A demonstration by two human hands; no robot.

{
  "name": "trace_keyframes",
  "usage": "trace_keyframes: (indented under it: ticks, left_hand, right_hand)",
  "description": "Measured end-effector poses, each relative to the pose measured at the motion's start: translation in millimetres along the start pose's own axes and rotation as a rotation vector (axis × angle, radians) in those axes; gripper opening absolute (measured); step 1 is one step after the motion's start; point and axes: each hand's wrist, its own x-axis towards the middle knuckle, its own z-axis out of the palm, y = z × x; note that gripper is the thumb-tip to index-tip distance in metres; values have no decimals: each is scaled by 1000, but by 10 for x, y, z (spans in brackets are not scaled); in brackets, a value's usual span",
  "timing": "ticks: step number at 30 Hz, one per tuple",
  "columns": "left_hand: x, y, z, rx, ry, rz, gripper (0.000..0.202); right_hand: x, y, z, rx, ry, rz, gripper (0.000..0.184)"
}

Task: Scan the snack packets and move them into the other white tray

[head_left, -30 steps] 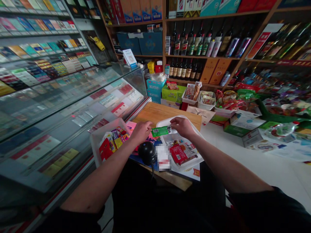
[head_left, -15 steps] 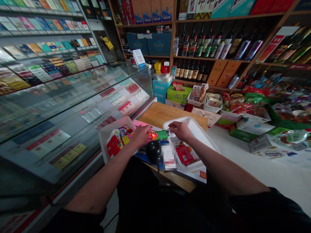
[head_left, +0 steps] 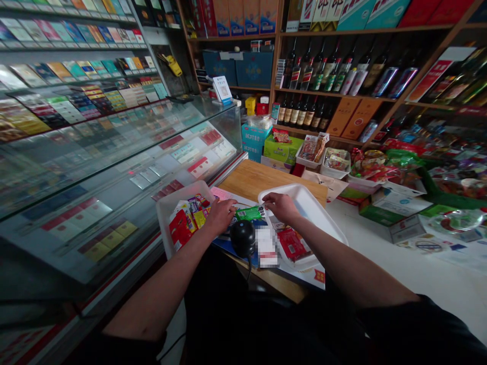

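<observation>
green snack packet (head_left: 248,213) is pinched between the left hand (head_left: 221,215) and right hand (head_left: 276,207), just above the black barcode scanner (head_left: 242,238). both hands grip it low over the counter (head_left: 266,180); the red glow seen on it earlier is gone.

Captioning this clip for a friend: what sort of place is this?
Probably a small convenience shop: a glass counter displays cigarette packs, shelves hold bottled liquor, and a black barcode scanner sits beside the green packet being handled.
</observation>
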Motion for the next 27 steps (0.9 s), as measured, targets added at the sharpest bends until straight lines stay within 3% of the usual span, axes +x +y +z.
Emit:
trace_keyframes:
  ticks: [12,19,27]
  left_hand:
    - [-124,63,-28,-38,47,-37,36]
    - [-208,-8,20,1,51,-44,47]
    - [-240,12,-76,-54,61,-70,39]
  right_hand:
    - [112,-23,24,-69,23,-177,20]
    - [104,-31,75,-145,-11,-158,21]
    - [154,8,161,-221,-31,-227,20]
